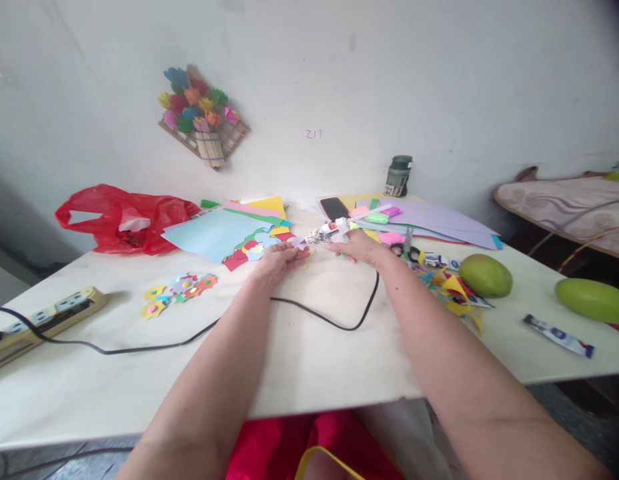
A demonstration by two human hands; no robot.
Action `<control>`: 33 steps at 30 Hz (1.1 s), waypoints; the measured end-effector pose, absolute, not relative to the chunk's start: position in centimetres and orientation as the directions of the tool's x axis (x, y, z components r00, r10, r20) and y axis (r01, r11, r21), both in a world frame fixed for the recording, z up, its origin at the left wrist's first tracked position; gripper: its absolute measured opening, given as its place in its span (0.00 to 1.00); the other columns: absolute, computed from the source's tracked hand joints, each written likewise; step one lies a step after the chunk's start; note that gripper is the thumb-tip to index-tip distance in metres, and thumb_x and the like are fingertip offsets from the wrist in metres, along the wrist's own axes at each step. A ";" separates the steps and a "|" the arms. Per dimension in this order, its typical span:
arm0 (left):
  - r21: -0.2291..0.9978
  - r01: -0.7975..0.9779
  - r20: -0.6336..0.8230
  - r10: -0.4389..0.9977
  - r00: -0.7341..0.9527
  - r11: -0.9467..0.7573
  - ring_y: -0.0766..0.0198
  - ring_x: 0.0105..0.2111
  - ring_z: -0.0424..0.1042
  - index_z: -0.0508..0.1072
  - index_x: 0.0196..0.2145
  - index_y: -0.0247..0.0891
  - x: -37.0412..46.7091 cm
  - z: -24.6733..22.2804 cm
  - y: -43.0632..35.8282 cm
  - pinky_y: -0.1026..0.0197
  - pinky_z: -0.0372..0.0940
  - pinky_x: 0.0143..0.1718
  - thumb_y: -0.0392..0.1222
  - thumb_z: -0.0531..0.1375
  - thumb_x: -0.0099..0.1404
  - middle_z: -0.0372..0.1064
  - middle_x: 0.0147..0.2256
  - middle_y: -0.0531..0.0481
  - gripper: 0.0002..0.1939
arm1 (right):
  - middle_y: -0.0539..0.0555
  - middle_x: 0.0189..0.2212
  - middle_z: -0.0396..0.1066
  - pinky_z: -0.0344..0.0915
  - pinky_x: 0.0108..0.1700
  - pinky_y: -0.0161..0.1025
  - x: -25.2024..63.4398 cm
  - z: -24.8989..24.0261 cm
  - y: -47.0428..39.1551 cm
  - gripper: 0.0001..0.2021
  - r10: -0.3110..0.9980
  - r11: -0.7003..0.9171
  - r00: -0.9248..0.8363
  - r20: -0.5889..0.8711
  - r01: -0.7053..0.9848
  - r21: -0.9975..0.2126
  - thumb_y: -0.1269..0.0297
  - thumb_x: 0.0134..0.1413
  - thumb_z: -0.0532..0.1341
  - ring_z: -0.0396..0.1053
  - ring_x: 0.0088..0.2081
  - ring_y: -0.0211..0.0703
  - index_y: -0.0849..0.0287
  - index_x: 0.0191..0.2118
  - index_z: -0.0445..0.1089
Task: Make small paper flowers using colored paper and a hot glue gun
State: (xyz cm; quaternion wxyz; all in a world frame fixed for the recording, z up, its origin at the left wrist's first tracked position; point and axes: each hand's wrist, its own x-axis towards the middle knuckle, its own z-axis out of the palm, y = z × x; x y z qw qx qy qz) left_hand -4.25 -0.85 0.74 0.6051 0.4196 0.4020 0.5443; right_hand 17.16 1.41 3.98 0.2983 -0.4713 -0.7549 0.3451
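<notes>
In the right hand (362, 248), with fingers curled firmly round it: a glue gun (323, 232). Held above the far middle of the bench (314, 380), long axis slanting from far right down to the tip at left, pointing straight toward the left hand (281, 259). Pinched there, just beside the tip: a lilac paper piece (299, 243); cannot tell whether touching. Left of that, close by, cut paper shapes (252, 248); nearer and farther left, paper flowers (187, 287). Looping across the near side and under the forearms, in the way: a black cord (357, 328). To the right, scissors (409, 250) and paper scraps (454, 293); beyond, a phone (334, 209).
</notes>
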 end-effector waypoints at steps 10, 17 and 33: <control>0.951 -0.307 -0.017 0.996 0.089 0.044 0.60 0.34 0.74 0.70 0.30 0.29 -4.3 0.6 -0.8 0.58 0.69 0.41 0.28 0.57 0.56 0.73 0.33 0.42 0.03 | 0.51 0.23 0.65 0.53 0.16 0.28 16.8 5.1 0.4 0.14 0.936 0.278 -0.341 0.088 0.563 -0.778 0.56 0.46 0.61 0.56 0.18 0.29 0.62 0.33 0.66; 0.955 -0.294 -0.009 0.996 0.091 0.035 0.60 0.35 0.74 0.71 0.29 0.30 -4.3 0.7 -0.9 0.55 0.68 0.43 0.28 0.59 0.55 0.73 0.32 0.42 0.03 | 0.51 0.23 0.66 0.54 0.16 0.28 17.0 4.6 0.8 0.15 0.936 0.287 -0.335 0.103 0.564 -0.774 0.54 0.45 0.61 0.57 0.18 0.29 0.62 0.33 0.66; 0.957 -0.290 0.006 0.996 0.083 0.018 0.60 0.34 0.74 0.71 0.30 0.30 -4.3 0.5 -0.8 0.58 0.69 0.41 0.30 0.60 0.54 0.73 0.33 0.42 0.03 | 0.51 0.24 0.66 0.54 0.17 0.28 17.1 4.9 0.7 0.17 0.933 0.296 -0.345 0.099 0.582 -0.758 0.52 0.44 0.62 0.58 0.19 0.30 0.62 0.33 0.67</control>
